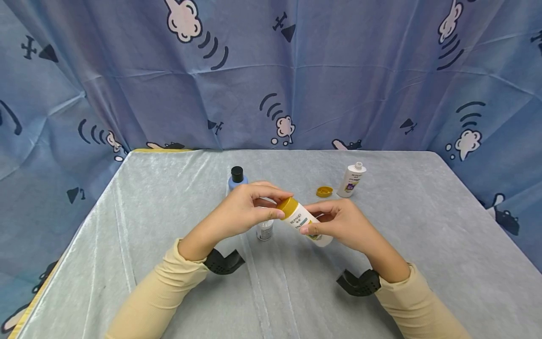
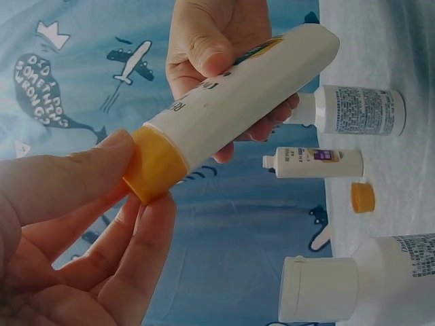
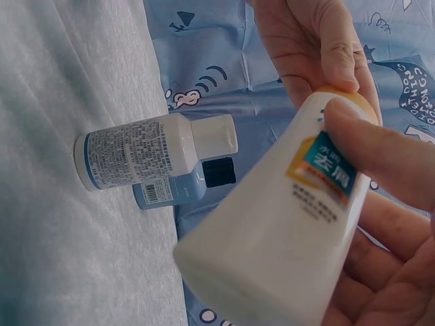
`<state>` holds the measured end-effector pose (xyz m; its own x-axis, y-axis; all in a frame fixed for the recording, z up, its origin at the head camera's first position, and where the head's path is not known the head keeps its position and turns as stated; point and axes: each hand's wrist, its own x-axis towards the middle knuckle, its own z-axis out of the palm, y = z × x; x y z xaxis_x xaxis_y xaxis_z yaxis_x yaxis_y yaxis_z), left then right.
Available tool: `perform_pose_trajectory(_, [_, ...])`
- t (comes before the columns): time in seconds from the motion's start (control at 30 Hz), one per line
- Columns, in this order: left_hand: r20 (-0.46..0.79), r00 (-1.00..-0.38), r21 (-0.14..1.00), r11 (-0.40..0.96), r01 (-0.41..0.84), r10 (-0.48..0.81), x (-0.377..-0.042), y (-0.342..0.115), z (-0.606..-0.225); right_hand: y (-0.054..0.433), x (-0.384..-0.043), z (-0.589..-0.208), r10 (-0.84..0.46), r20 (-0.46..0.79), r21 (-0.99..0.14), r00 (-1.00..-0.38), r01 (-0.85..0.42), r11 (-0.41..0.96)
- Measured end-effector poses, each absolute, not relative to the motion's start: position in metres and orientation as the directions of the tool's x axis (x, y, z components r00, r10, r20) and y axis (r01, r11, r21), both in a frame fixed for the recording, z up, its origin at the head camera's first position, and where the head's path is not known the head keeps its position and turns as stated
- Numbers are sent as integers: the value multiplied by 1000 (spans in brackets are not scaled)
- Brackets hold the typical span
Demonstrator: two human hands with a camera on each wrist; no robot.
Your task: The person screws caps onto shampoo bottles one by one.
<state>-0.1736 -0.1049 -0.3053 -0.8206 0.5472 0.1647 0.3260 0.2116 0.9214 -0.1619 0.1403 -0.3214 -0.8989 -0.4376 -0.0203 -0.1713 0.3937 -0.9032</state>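
My left hand [image 1: 243,207] pinches the yellow cap [image 1: 289,206] of a white shampoo-type bottle between thumb and fingers. The cap sits on the bottle's end. Gripped round its body by my right hand [image 1: 345,223], this bottle [image 2: 231,115] is held tilted above the table, cap toward the left. A teal and orange label shows on its side in the right wrist view. Beneath my left hand stands a white bottle [image 1: 265,230] with a white cap, its top hidden in the head view. Just behind is a blue bottle [image 3: 183,187] with a black cap.
Farther back on the cloth-covered table [image 1: 406,221] stands a small white bottle [image 1: 351,181], uncapped. Beside it lies a loose yellow cap [image 1: 324,191]. In the left wrist view, another white bottle [image 2: 367,112] appears past my right fingers. A patterned blue curtain [image 1: 254,84] hangs behind.
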Motion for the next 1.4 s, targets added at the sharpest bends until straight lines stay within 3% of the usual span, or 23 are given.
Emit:
perform_pose_trajectory(0.37, [230, -783, 899, 181, 398, 579, -173, -106, -306, 141, -163, -323, -438, -30, -908, -898, -159, 387])
perform_pose_trajectory(0.7, [50, -893, 946, 267, 187, 447, -175, -99, -309, 141, -164, -323, -381, -76, -915, -922, -88, 394])
perform_pose_trajectory(1.13, [125, -883, 938, 235, 254, 453, -175, -98, -310, 141, -162, -321, -426, -35, -925, -904, -132, 356])
perform_pose_trajectory(1.4, [202, -843, 922, 193, 335, 498, -175, -98, -311, 145, -163, -322, -466, -53, -945, -883, -106, 309])
